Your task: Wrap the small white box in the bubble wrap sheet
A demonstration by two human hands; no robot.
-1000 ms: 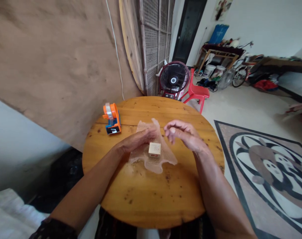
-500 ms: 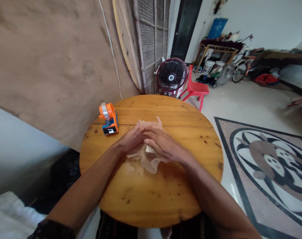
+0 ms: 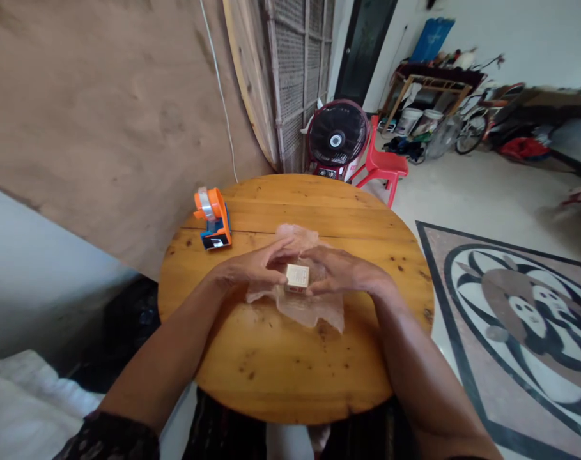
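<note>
A round wooden table (image 3: 290, 364) filled the middle of the view, with a floor fan (image 3: 337, 139) and a red plastic chair (image 3: 381, 167) standing on the floor beyond its far edge. The person's two forearms reached in from the near edge and met at the table's centre.

There the left hand (image 3: 252, 271) and the right hand (image 3: 350, 275) were closed from opposite sides on a small cardboard box (image 3: 297, 277), fingertips pressed to its two ends. Under the hands lay a thin, translucent wrapping sheet (image 3: 314, 310), crumpled but spread open on the wood. One part reached toward the far edge and another hung toward the near edge.

The box sat upright near the middle of that sheet, its top face bare. No flap of the sheet was folded over it and no tape showed on either, so by the look of it any covering of the box had barely begun.

An orange and blue tape dispenser (image 3: 212, 220) stood by the table's left edge, well apart from both hands and untouched. The box was shut, so what it held could not be told.
</note>
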